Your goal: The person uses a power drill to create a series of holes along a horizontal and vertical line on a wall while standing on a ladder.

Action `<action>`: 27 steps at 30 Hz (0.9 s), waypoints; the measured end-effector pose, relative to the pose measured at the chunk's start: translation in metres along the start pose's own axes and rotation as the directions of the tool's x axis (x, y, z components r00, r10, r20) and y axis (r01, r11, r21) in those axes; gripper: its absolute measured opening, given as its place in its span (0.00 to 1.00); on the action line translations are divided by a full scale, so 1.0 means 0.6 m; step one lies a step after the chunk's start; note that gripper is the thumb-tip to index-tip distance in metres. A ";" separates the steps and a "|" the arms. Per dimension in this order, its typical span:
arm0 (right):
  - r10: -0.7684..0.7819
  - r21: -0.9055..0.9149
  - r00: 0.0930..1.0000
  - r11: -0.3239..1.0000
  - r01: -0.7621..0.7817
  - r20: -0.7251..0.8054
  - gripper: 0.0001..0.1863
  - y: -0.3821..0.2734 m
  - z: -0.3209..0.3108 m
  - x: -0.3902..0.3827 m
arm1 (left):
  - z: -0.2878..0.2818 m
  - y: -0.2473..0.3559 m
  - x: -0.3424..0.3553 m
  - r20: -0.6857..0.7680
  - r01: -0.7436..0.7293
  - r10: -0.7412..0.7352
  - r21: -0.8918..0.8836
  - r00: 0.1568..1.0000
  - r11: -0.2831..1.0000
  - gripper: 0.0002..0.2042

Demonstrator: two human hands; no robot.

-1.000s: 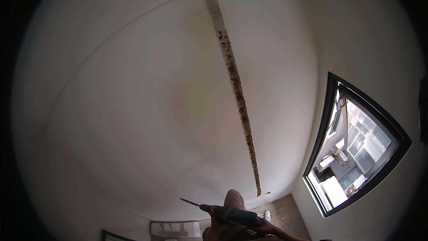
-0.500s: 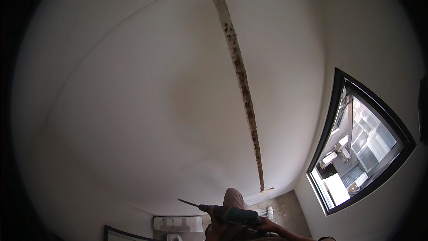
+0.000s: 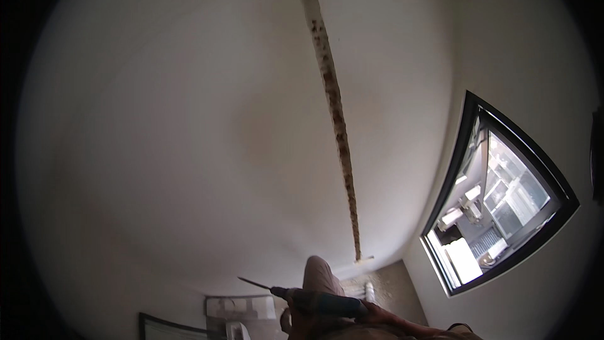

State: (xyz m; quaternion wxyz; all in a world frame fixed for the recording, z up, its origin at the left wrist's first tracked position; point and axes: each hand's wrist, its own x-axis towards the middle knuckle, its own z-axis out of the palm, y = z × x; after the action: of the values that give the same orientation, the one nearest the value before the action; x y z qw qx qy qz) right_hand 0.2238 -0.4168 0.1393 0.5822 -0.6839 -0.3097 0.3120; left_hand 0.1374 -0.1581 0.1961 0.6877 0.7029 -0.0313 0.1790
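A dark teal power hammer [image 3: 328,304] lies across the front of my body, low in the head view. Its long thin bit [image 3: 254,283] points left and slightly up, with the tip apart from the wall as far as I can see. My left hand [image 3: 299,322] is closed around the tool's front part, though shadow hides most of its fingers. At the rear end, my right hand [image 3: 371,312] grips the hammer. A rough channel [image 3: 336,113] cut into the white wall [image 3: 207,126] runs from top to bottom, exposing brown, broken material.
On the right, a black-framed window [image 3: 433,217] shows buildings outside. My raised knee [image 3: 319,274] is just beyond the hammer. Dusty floor [image 3: 393,286] shows at the wall's foot. A pale boxy object [image 3: 239,307] and a dark-edged frame [image 3: 165,327] are at lower left.
The whole view has shifted slightly, so the channel, window and hammer all appear a little further left. Both hands keep their hold on the hammer.
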 end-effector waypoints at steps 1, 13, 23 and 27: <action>0.029 -0.059 1.000 0.998 -0.029 -0.003 0.39 -0.029 -0.003 -0.030 | 0.005 -0.030 -0.004 0.028 0.080 -0.075 -0.472 0.997 0.878 0.27; 0.088 -0.150 0.996 0.985 -0.086 0.003 0.49 -0.096 0.002 -0.038 | 0.034 -0.092 0.017 -0.045 0.062 -0.567 -0.984 0.822 0.169 0.33; 0.069 -0.139 0.993 0.989 -0.055 0.097 0.49 -0.088 0.018 -0.017 | 0.003 -0.095 0.011 -0.075 0.066 -0.601 -0.976 0.795 0.209 0.31; 0.058 -0.115 0.991 0.992 -0.044 0.124 0.49 -0.087 0.026 -0.009 | -0.011 -0.096 0.000 -0.059 0.067 -0.578 -0.979 0.814 0.194 0.34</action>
State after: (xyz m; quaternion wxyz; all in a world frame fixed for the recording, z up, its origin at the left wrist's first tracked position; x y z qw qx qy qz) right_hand 0.2050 -0.4045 0.1890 0.5138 -0.7018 -0.3457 0.3520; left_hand 0.1529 -0.1486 0.1412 0.9753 0.0802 0.1702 0.1153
